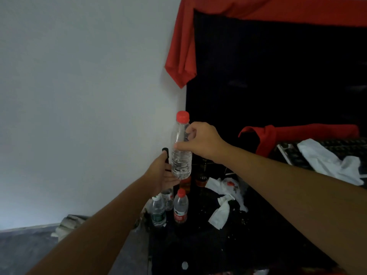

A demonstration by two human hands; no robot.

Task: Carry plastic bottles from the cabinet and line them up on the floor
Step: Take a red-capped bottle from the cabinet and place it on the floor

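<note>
A clear plastic bottle with a red cap is held upright in the air in front of the white wall. My right hand grips its upper body from the right. My left hand is under and behind its base and also holds a thin black object. Below, on the dark cabinet top, stand a red-capped bottle with a red label, a green-labelled bottle and a third clear bottle behind them.
Crumpled white tissues lie on the cabinet top to the right of the bottles. Two dark amber bottles stand further back. A keyboard under white cloth sits at right. Red cloth hangs above. Grey floor shows at lower left.
</note>
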